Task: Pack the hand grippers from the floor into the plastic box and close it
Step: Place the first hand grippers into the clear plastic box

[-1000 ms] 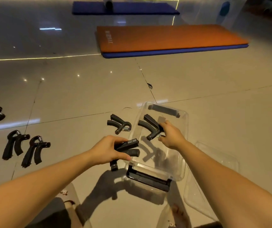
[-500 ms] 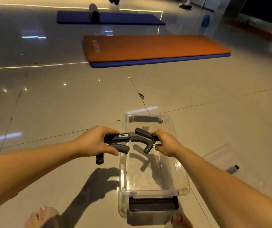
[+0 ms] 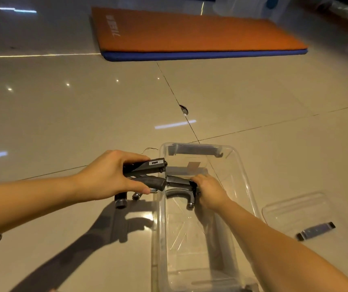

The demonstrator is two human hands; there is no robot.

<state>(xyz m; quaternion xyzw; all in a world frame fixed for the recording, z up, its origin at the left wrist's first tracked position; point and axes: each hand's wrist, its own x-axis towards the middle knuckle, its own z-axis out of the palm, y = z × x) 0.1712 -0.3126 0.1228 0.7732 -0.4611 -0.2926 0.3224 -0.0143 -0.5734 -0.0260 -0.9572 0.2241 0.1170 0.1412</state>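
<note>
Hand grippers are not lying in the plastic box [image 3: 158, 239] yet. Nearest us its clear bottom looks bare, so we judge the packing barely begun. Just right of the box, the lid [image 3: 291, 209] lies flat on the floor [image 3: 63, 114] with a dark clip [image 3: 316, 230] on it, so closing is not yet done.

Further on, our right hand [image 3: 210, 192] is between the box walls, fingers curled round the spring end of the first hand gripper [image 3: 178, 185]. Its handles point left, above the bottom. Whether it touches the box we cannot tell.

Our left hand [image 3: 107, 175] hovers just outside the left wall, above the floor, wrapped tightly round the second hand gripper [image 3: 145, 167]. 2 knobs show under that hand, so it may hold more than 1, but we cannot tell. The handle tips of both grippers nearly meet at the box's left rim.

We judge at least these 2 remain to be set down inside. Far beyond lies an orange mat [image 3: 190, 32].
</note>
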